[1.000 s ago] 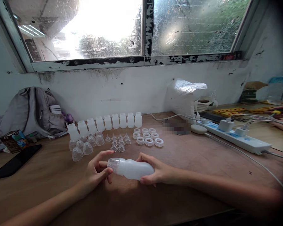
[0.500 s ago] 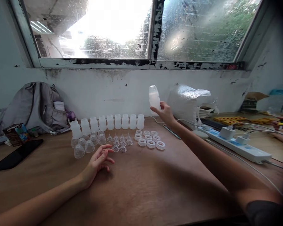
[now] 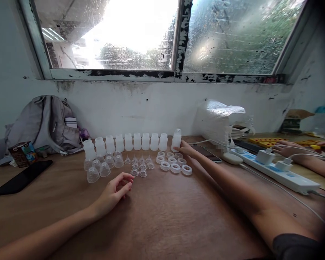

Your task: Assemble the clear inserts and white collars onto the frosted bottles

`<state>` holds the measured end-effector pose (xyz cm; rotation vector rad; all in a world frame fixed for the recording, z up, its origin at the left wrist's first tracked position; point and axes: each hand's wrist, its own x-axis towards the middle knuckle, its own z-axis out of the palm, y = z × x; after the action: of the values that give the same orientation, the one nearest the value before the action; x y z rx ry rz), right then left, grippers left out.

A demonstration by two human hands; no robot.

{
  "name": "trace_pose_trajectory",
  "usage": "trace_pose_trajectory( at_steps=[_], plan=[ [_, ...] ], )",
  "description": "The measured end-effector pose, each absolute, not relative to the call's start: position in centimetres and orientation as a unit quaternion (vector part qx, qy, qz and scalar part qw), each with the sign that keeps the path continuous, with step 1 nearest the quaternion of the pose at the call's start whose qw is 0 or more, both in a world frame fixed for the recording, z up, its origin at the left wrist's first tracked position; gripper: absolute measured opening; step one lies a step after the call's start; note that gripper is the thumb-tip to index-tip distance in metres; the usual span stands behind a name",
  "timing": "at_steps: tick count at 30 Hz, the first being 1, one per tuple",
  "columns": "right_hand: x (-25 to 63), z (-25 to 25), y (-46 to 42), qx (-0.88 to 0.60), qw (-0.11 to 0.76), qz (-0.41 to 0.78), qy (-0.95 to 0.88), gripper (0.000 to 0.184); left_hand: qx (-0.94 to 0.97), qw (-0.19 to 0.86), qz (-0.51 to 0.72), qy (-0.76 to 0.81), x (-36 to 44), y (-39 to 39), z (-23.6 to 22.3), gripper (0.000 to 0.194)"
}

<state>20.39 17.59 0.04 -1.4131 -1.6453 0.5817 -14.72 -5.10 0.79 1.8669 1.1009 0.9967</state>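
Note:
My right hand (image 3: 186,148) is closed around the lower part of a capped baby bottle (image 3: 176,139), which stands upright at the right end of a row of white bottle bodies (image 3: 137,141). My left hand (image 3: 115,191) rests on the table with loosely bent fingers and nothing in it. Beyond it are several clear bottle nipples (image 3: 142,167). Clear domed caps (image 3: 105,169) sit to their left, in front of the row. White collar rings (image 3: 175,168) lie to the right of the nipples, just in front of my right hand.
A grey backpack (image 3: 47,124), a drink carton (image 3: 23,154) and a black phone (image 3: 23,177) are at left. On the right lie another phone (image 3: 207,153), a white round device (image 3: 232,158) and a power strip (image 3: 281,172) with cables. Another person's hand (image 3: 289,150) is beyond.
My right hand has lowered the capped bottle from the air to the table beside the row. My left hand has stayed about in place, its fingers slightly more bent.

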Motion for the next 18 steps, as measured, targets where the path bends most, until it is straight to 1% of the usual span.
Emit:
trace_pose_trajectory(
  at_steps=[2,4,5,7,9,10,12,14,16,18],
  plan=[
    [20.5,-0.2,17.1,-0.568,0.43,0.22,-0.666,0.05,0.829,0.198,0.337,0.4,-15.3,-5.0,0.6,0.021],
    [20.6,-0.2,16.3,-0.572,0.435,0.188,-0.669,0.053,0.892,0.027,0.285,0.35,-15.9,-4.8,0.4,0.023],
    [20.6,-0.1,15.7,-0.573,0.441,0.167,-0.671,0.052,0.904,-0.039,0.265,0.333,-16.1,-4.7,0.4,0.025],
    [20.4,0.3,14.0,-0.566,0.452,0.124,-0.679,0.047,0.905,-0.12,0.24,0.33,-16.4,-4.4,0.4,0.027],
    [19.7,0.6,11.7,-0.533,0.445,0.074,-0.716,0.039,0.898,-0.151,0.228,0.346,-16.7,-4.1,0.4,0.028],
    [19.2,0.7,10.3,-0.495,0.42,0.017,-0.761,0.034,0.896,-0.153,0.223,0.352,-16.8,-3.8,0.4,0.028],
    [17.9,0.7,7.5,-0.406,0.354,-0.085,-0.838,0.029,0.896,-0.137,0.219,0.362,-17.0,-3.4,0.3,0.028],
    [16.5,0.3,5.0,-0.34,0.271,-0.148,-0.888,0.029,0.898,-0.096,0.218,0.37,-17.1,-3.0,0.2,0.029],
    [15.3,-0.2,3.1,-0.329,0.246,-0.175,-0.895,0.027,0.898,-0.046,0.217,0.381,-17.0,-2.8,0.1,0.031],
    [14.5,-0.4,2.0,-0.32,0.241,-0.164,-0.901,0.027,0.895,-0.005,0.207,0.394,-16.7,-2.7,0.1,0.033]
  ],
)
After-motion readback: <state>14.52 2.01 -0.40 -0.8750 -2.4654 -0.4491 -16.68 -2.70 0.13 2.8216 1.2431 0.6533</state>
